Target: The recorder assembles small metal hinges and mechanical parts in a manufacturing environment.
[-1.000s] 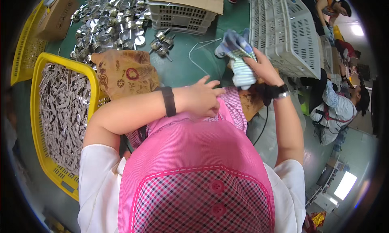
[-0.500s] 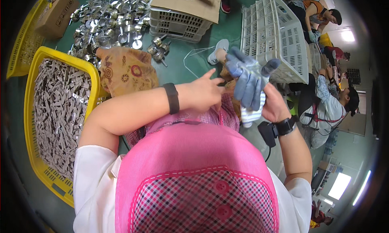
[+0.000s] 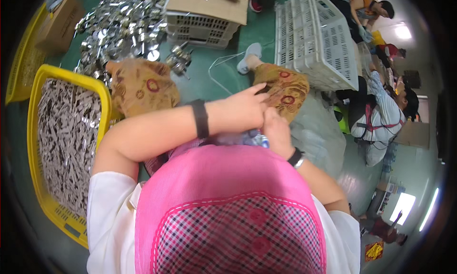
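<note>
Over my lap, my two hands meet in front of the pink apron (image 3: 228, 171). My left hand (image 3: 245, 108), a black band on its wrist, reaches across to the right with its upper fingers stretched and apart. Against it, my right hand (image 3: 278, 133), with a watch on the wrist, is curled closed, its fingertips hidden and somewhat blurred. Below the hands a blue-and-white patch of the glove (image 3: 257, 139) shows on my lap; most of it is covered. Patterned brown cloth covers my knees (image 3: 143, 86) on either side.
A yellow basket (image 3: 102, 95) full of small grey strips stands at my left. Metal pots with handles (image 3: 124, 28) are heaped on the green floor ahead. A cardboard-topped crate (image 3: 202, 31) and a white crate (image 3: 316, 45) stand beyond. Several people work at the right.
My right hand has come down and left from the right knee to meet my left hand. The glove it held up has gone down to my lap, mostly out of sight.
</note>
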Demonstrator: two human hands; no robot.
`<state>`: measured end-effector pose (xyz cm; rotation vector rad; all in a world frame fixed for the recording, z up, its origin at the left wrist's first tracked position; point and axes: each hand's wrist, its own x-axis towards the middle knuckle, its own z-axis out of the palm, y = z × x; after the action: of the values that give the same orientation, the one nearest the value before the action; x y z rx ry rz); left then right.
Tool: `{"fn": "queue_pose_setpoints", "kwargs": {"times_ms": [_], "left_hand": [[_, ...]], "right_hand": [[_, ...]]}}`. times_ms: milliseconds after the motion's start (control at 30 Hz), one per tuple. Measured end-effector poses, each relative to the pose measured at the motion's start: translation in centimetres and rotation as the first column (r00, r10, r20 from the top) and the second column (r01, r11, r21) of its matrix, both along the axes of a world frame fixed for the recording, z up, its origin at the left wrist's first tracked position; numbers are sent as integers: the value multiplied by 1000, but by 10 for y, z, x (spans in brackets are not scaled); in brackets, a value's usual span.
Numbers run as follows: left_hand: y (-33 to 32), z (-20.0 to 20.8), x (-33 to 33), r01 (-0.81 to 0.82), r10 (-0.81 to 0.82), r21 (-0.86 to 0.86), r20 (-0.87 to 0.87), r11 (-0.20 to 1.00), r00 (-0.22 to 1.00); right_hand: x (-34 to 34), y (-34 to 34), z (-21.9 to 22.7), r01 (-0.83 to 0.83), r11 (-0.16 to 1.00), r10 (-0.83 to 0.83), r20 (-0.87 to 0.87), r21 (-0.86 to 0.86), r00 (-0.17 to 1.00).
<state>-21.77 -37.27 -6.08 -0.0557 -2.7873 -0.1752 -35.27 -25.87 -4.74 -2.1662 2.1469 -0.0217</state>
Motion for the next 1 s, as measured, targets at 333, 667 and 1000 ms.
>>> {"fn": "queue_pose_setpoints", "kwargs": {"times_ms": [333, 667, 1000], "left_hand": [[7, -2, 39, -254, 37, 530, 386, 809, 922], [-3, -63, -5, -256, -336, 781, 506, 570, 794], [-20, -96, -13, -156, -218, 576, 526, 802, 822]], "right_hand": [[19, -16, -68, 48, 996, -24, 300, -74, 954], [-36, 10, -40, -127, 727, -598, 713, 675, 366], [6, -1, -97, 82, 996, -73, 235, -32, 969]]}}
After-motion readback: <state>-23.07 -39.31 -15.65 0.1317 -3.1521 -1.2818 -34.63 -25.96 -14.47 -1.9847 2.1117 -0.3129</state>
